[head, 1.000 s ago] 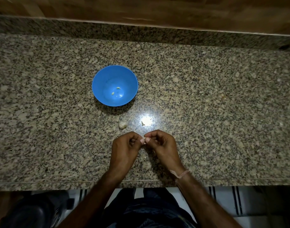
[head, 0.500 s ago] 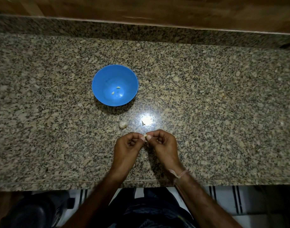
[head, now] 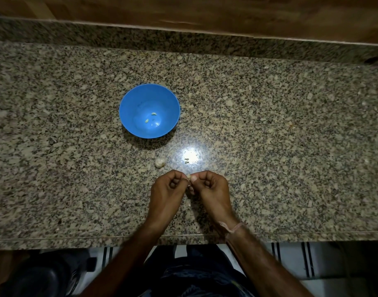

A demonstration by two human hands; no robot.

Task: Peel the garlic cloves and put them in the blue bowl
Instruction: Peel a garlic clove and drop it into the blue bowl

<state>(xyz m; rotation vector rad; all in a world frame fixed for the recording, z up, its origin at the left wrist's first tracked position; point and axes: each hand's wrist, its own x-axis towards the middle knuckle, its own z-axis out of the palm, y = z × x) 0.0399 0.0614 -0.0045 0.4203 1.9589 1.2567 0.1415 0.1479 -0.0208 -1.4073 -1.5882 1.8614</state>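
While both hands' fingers [head: 189,179] pinch one clove [head: 188,176], blue bowl [head: 128,116] holds two

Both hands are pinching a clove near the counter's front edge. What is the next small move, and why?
Probably keep stripping skin: the small pale garlic clove is pinched between the left hand and right hand, not over the round blue plastic bowl. Whether it is bare, I cannot tell.

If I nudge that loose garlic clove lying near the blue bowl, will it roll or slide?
The garlic clove looks small and rounded, so it would probably wobble or roll rather than stay put. The granite counter is polished and glossy, so it may also skid. It seems light; its papery skin might flake.
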